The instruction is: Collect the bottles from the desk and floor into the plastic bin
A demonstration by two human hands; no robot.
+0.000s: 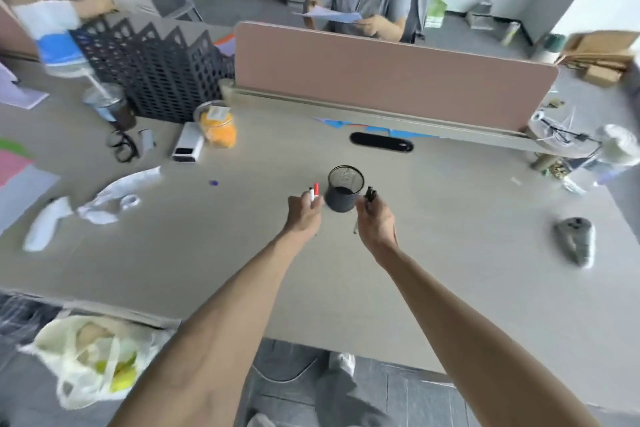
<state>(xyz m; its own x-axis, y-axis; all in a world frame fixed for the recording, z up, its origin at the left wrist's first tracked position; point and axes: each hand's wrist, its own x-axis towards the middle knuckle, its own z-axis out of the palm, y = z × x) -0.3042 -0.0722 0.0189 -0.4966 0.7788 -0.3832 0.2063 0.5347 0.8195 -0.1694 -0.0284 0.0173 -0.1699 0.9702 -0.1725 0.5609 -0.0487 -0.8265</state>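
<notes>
My left hand (304,211) is shut on two pens, one red-capped and one white (313,191), just left of a black mesh pen holder (344,188) standing mid-desk. My right hand (375,218) grips a black pen (370,195) just right of the holder. A clear plastic bottle (602,163) lies blurred at the desk's right edge. An orange-filled plastic cup (217,125) and a lidded drink cup with straw (109,106) stand at the left back of the desk (450,253). No plastic bin shows.
A pink divider (391,76) and a black mesh file rack (156,69) bound the back of the desk. White cloth (114,198), glasses (123,147), a white device (187,146) and a grey mouse (576,241) lie around. A plastic bag (90,357) hangs at front left. Two people sit beyond.
</notes>
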